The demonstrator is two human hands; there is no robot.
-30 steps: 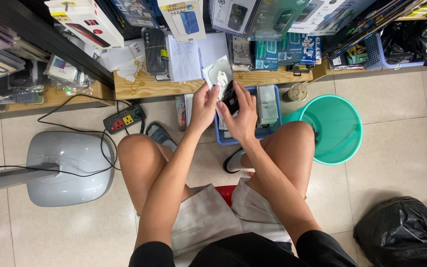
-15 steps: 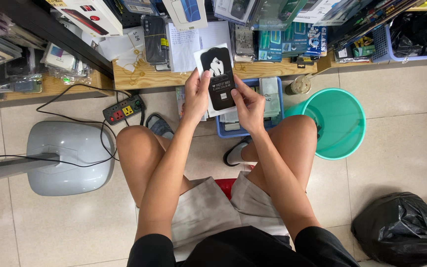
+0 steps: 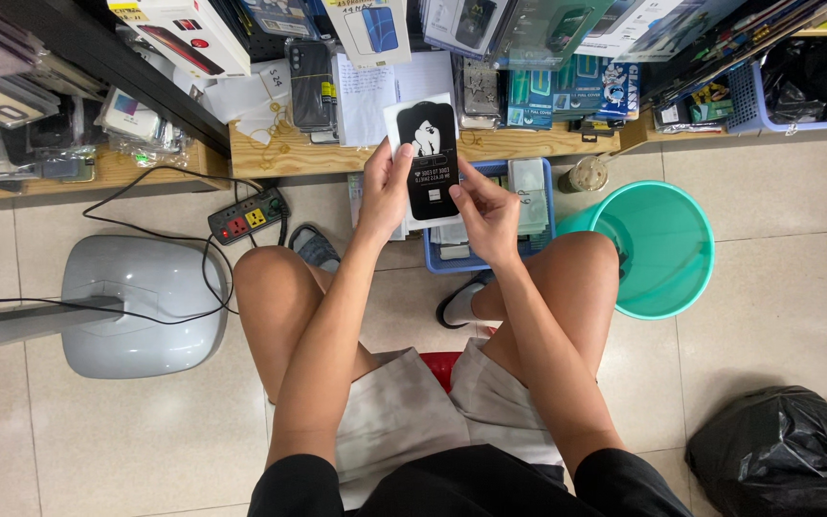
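- While the person sits low on the tiled floor, the flat black rectangular card package with a white border point(image 3: 429, 158) is held upright above the blue plastic basket point(image 3: 490, 260), in front of the wooden shelf edge point(image 3: 289, 153).
- The left hand point(image 3: 387, 187) closes fingers and thumb on the package's left edge; the right hand point(image 3: 486, 213) pinches its lower right edge.
- Right of the basket, touching or just beside it, stands a round teal plastic bucket point(image 3: 662, 244); a small lidded cup point(image 3: 586, 174) sits between them, near the shelf.
- Left of the basket lie a black power strip point(image 3: 246, 215) and the smooth grey rounded base of a fan point(image 3: 141, 302), crossed by black cables.
- The hands, the package and the right knee cover much of the basket; its contents are hard to make out.
- A crumpled glossy black plastic bag point(image 3: 782, 450), far right of the basket, is cut off by the frame.
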